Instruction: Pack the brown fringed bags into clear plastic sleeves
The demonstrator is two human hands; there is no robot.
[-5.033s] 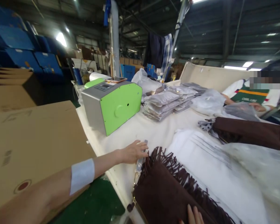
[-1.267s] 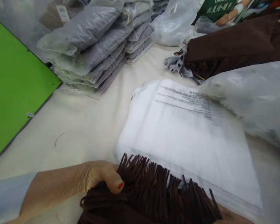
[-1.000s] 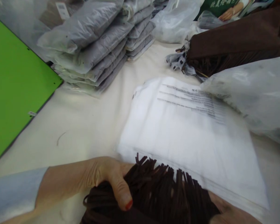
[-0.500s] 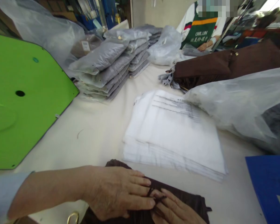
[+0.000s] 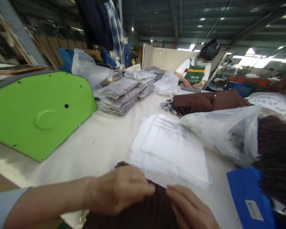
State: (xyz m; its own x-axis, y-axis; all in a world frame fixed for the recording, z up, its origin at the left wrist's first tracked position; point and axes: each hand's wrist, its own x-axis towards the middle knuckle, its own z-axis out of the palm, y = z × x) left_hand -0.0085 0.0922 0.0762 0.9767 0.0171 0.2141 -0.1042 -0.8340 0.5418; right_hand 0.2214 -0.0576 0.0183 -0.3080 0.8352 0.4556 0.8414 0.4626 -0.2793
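Observation:
A dark brown pleated cloth (image 5: 158, 203) lies on the table at the bottom of the view, much of it covered by my arms and hands. My left hand (image 5: 121, 190) is over its left part, blurred, with the fingers bent and pressed together; whatever they pinch is hidden. On the cloth's right side rests my right hand (image 5: 193, 205), its fingers stretched out and touching the fabric. A gap shows the pleats between both hands. Just beyond the cloth lies a stack of white printed bags (image 5: 169, 146).
Left stands a green board (image 5: 62, 124). Bagged grey packs (image 5: 119, 89) are piled behind. To the right are folded brown cloth (image 5: 205, 101), a clear plastic bag (image 5: 224, 127), dark fringed material (image 5: 276, 159) and a blue folder (image 5: 250, 194). A co-worker (image 5: 193, 74) stands across the table.
My view has tilted up. My hands have drawn apart: the left has gone from lying flat to bent fingers, and the right has shifted away from it. A dark tie between them no longer shows.

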